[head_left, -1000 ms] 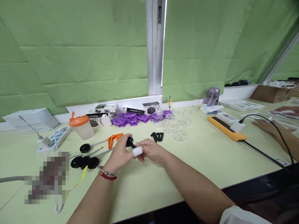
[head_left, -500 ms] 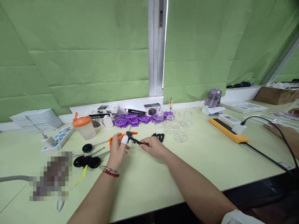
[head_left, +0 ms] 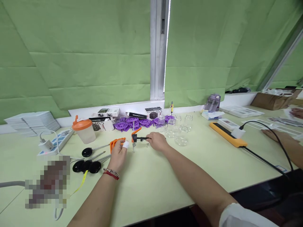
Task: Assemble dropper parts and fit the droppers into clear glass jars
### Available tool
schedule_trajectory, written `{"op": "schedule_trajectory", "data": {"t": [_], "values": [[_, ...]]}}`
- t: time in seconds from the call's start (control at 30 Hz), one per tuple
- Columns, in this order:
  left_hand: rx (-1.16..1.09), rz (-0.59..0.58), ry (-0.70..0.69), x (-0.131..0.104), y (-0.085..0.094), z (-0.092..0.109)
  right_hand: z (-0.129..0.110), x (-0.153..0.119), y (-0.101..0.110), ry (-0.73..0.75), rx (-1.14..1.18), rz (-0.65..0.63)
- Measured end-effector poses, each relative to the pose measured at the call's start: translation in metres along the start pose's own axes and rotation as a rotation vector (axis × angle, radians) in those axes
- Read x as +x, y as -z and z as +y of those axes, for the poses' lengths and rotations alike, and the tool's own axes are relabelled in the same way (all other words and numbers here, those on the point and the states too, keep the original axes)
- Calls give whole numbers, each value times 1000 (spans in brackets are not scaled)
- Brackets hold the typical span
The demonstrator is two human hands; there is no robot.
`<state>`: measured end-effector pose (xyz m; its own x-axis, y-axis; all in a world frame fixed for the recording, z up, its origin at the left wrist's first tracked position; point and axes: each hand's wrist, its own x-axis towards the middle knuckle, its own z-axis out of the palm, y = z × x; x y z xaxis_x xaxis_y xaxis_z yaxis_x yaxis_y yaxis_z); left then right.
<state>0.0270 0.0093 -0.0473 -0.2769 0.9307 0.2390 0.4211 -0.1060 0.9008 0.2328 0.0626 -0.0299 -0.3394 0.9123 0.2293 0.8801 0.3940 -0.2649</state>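
Note:
My right hand (head_left: 156, 141) is closed around the thin end of a black plastic stem with a blocky head (head_left: 140, 138); the head points left. My left hand (head_left: 118, 154), with a white wrap on the thumb, is apart from the stem. Its fingers reach over orange plastic pieces (head_left: 114, 143) on the table; whether they touch these is hard to make out. Another orange piece (head_left: 136, 133) shows just behind the black head. Small metal screws (head_left: 133, 148) lie below it. Left of my left hand are several metal rods with round black ends (head_left: 87, 152).
Purple plastic rings (head_left: 132, 123) are heaped at the back beside cup holder boxes (head_left: 153, 113). Clear jars (head_left: 181, 140) stand right of them. An orange-lidded cup (head_left: 83, 129) and power strip (head_left: 59, 142) are at left. At right are a yellow power strip (head_left: 227, 135) and another person's hand (head_left: 272, 135).
My left hand has let go of the black head and drawn back left to the orange pieces. My right hand still holds the stem, now more level and slightly higher.

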Motion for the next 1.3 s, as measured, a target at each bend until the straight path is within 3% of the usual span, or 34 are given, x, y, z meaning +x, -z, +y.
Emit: {"op": "schedule_trajectory", "data": {"t": [0.07,0.27,0.5,0.8,0.93,1.1,1.3], "values": [[48,19,26,6,4,-6,12,18,2,-105,-102,-16],[145,180,180,17,15,-19,35,48,-8,-186,-151,-26],[210,220,229,24,21,-25,38,56,-28,-234,-183,-75],[253,228,234,26,22,-27,36,57,-29,-247,-192,-127],[231,290,221,28,29,-24,33,53,-27,-249,-190,-109],[277,375,219,32,48,-22,13,47,-27,-192,-168,-33],[607,241,183,24,51,-3,-54,33,-38,45,-81,-70]]}}
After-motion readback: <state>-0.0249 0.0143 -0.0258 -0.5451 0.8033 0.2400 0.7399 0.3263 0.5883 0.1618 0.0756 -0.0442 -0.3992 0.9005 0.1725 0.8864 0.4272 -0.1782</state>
